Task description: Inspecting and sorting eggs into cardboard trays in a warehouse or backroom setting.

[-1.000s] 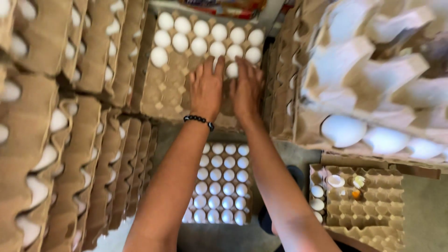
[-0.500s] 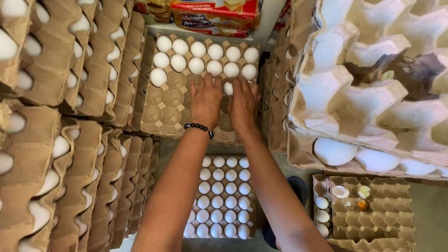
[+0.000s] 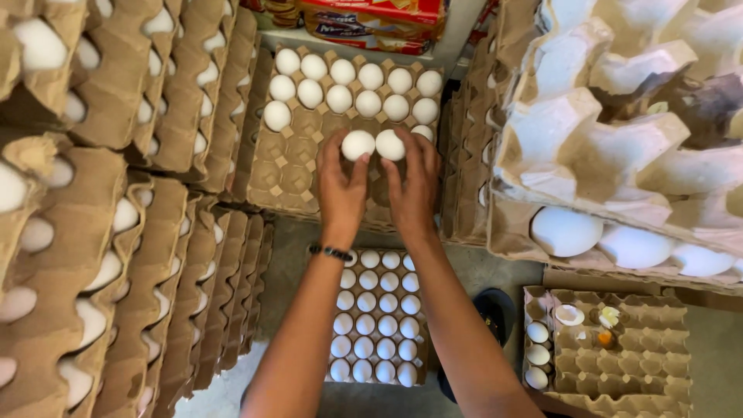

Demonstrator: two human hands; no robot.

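Note:
My left hand [image 3: 339,186] grips a white egg [image 3: 357,145] at its fingertips, over a brown cardboard egg tray [image 3: 285,172] that sits on top of a stack. My right hand [image 3: 412,190] grips a second white egg [image 3: 390,144] right beside the first. Both eggs hover at the tray's third row, just below two filled rows of white eggs [image 3: 340,97]. A dark bead bracelet [image 3: 331,251] circles my left wrist. The lower part of the tray has bare cups.
Tall stacks of filled egg trays [image 3: 93,232] stand at the left, and more trays [image 3: 619,155] loom at the right. On the floor lie a full tray of white eggs [image 3: 375,317] and a tray with broken shells [image 3: 611,348]. Red packets [image 3: 371,19] sit beyond.
Both hands were resting on the tray with little showing in them; now each has an egg raised at its fingertips, side by side, slightly nearer to me.

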